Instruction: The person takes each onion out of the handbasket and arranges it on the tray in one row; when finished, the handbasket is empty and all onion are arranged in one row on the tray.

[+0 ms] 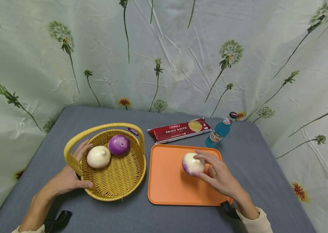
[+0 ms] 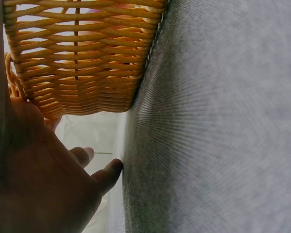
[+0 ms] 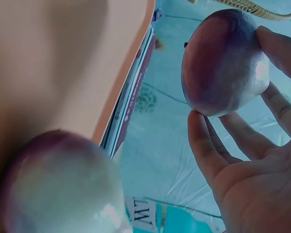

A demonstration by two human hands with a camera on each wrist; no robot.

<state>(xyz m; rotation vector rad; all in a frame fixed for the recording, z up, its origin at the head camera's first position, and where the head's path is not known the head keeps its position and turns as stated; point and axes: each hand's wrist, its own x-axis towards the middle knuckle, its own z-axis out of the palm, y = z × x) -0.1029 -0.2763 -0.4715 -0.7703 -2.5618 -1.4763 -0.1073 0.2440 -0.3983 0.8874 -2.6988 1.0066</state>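
Observation:
My right hand (image 1: 220,176) pinches a white and purple turnip (image 1: 193,164) between fingers and thumb, above an orange tray (image 1: 166,191). In the right wrist view the held turnip (image 3: 225,63) shows its purple side, and a second turnip (image 3: 65,184) lies over the tray; my hand mostly hides that one in the head view. A yellow wicker basket (image 1: 129,181) with a tall handle stands at left, holding a pale turnip (image 1: 98,157) and a purple one (image 1: 119,145). My left hand (image 1: 68,178) rests along the basket's left side, fingers extended, thumb near the front rim.
Behind the tray lies a red spaghetti packet (image 1: 179,130). A blue bottle (image 1: 221,131) stands at the tray's back right corner. A small purple packet (image 1: 132,131) shows partly behind the basket. Grey cloth covers the table (image 1: 117,216), with a flowered curtain (image 1: 181,58) behind.

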